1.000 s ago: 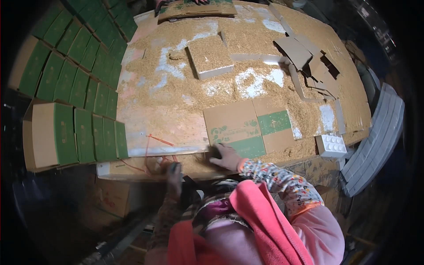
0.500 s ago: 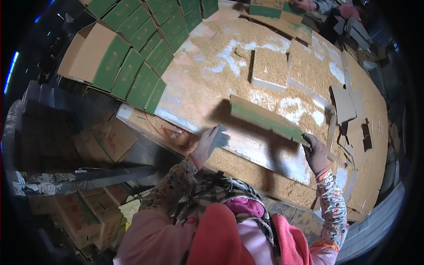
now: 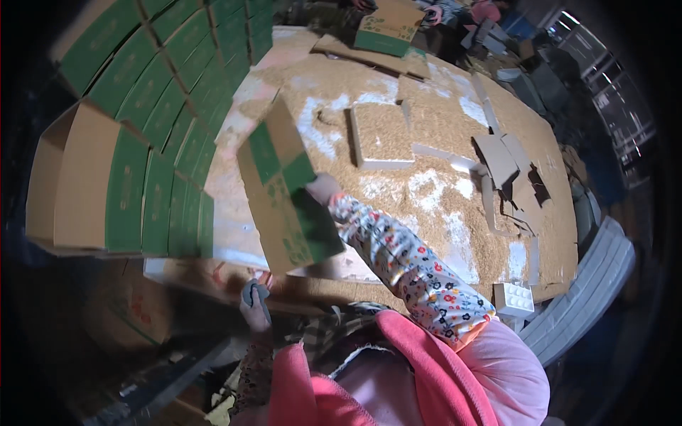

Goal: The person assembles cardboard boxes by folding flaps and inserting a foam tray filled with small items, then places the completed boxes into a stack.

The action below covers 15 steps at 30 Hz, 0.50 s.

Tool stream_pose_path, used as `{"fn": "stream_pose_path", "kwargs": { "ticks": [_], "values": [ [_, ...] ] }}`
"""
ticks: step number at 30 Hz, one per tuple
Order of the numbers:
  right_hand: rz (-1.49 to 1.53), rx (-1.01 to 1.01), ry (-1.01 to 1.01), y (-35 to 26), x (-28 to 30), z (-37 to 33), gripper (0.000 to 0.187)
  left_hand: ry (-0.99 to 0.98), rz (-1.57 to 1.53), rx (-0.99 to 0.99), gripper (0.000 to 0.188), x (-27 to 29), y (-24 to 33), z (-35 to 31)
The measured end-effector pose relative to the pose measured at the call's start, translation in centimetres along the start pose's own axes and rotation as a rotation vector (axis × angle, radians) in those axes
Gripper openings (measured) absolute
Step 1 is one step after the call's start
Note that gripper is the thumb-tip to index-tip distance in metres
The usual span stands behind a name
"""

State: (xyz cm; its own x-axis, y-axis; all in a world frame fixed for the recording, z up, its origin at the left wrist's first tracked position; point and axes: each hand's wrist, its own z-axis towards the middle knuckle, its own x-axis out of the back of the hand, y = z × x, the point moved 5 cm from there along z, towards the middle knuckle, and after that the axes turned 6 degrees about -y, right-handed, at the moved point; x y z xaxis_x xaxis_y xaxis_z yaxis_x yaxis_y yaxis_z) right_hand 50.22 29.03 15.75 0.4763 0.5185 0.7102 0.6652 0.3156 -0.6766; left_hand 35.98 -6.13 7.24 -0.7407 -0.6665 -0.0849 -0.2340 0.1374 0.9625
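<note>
A green and brown cardboard carton (image 3: 277,192) stands tilted over the left part of the table, its broad printed face towards me. My right hand (image 3: 325,189) is closed on the carton's right edge, with the flowered sleeve reaching across the table. Whether the carton is folded flat or opened out, I cannot tell. Below the carton's lower left corner, by the table's front edge, is my left hand (image 3: 256,304) in a grey-fingered glove. Its fingers are curled in, and what they hold, if anything, is too small to make out.
Stacked green cartons (image 3: 160,206) rise at the left, the nearest with open flaps. Grain-like brown material covers the table (image 3: 440,192). A shallow filled tray (image 3: 383,135), torn cardboard (image 3: 511,170) and a white block (image 3: 514,299) lie there. Another person's hand (image 3: 432,13) is beside a far carton (image 3: 387,27).
My right hand has swung left with the carton, which has turned from nearly edge-on to showing its broad face. My left hand has dropped back and its outstretched fingers have curled. The view has shifted.
</note>
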Motion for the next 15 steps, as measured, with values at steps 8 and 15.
{"fn": "stream_pose_path", "kwargs": {
  "ticks": [8, 15],
  "values": [
    [-0.125, -0.498, -0.084, 28.9, 15.3, -23.5, 0.036, -0.482, 0.164, -0.078, 0.029, -16.7, 8.7, 2.6],
    [-0.584, -0.502, 0.261, 26.3, 35.0, -39.4, 0.027, -0.718, 0.051, 0.157, 0.028, -26.9, 5.7, -3.0]
  ]
}}
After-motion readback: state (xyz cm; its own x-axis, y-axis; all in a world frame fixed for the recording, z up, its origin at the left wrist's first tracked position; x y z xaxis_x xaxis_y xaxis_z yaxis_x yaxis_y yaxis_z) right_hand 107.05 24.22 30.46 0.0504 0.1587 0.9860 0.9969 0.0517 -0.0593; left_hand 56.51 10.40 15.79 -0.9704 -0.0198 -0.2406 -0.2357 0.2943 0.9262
